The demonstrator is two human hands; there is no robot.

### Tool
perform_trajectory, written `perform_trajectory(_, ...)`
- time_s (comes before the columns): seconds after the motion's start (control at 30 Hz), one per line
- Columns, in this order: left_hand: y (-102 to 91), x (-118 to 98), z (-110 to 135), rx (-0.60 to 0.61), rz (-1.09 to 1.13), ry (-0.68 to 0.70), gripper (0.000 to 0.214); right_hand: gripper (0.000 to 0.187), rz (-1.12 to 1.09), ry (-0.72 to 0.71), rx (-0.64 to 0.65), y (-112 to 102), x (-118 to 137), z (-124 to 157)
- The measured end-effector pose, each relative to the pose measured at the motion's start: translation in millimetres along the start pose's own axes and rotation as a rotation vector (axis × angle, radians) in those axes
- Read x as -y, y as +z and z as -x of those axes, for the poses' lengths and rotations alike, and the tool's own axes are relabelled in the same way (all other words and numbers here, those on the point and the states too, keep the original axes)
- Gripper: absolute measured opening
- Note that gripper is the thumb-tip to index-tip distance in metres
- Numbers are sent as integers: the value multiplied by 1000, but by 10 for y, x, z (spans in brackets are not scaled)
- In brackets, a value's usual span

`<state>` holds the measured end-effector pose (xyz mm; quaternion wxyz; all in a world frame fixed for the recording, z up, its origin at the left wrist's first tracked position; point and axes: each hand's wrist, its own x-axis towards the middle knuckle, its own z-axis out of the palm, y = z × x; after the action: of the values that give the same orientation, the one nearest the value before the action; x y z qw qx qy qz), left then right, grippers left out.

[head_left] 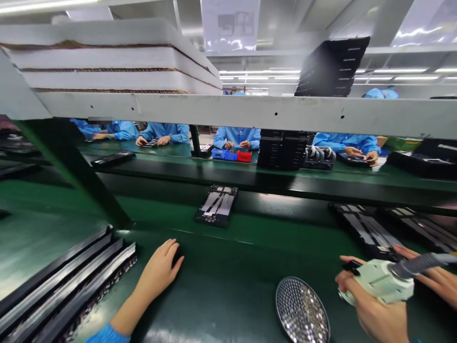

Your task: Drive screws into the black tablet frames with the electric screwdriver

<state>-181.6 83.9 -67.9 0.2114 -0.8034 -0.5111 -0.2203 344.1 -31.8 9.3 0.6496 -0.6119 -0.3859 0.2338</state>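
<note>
My left hand (159,269) lies palm down on the green bench, holding nothing, fingers stretched and thumb apart. In my right hand (380,312) is a pale green electric screwdriver (383,282) with a thick grey cable sleeve; its tip is not visible. Left of that hand sits a round perforated plate (302,309), its right part covered with small shiny pieces like screws. An opened tablet-like device (216,207) lies ahead, between my hands. Beyond the screwdriver is another opened device (367,231), touched by fingertips of another hand (437,278) entering from the right edge, apparently a co-worker's.
Long black trays (71,281) stand in a row at left. A green post (78,176) slants down beside them. A white shelf beam (214,110) crosses above, bearing white boards (107,62). Another opened device (417,226) lies at right. Several people in blue work across the bench.
</note>
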Motion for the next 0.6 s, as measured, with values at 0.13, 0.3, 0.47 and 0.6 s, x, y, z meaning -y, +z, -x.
perform_trajectory(0.13,-72,-4,-17,20,-2,40,46,49,29,13,13,-1,-26,4)
perform_trajectory(0.3,-79,-41,-49,-1,-4,32,53,54,-7,7,-10,31,-6,36)
perform_trajectory(0.47,-150,-64,-104,-37,50,26,61,54,-6,4,1,38,46,30)
perform_trajectory(0.6,-420,-131,-176,-87,237,-125,53,50,-6,-13,-40,72,135,44)
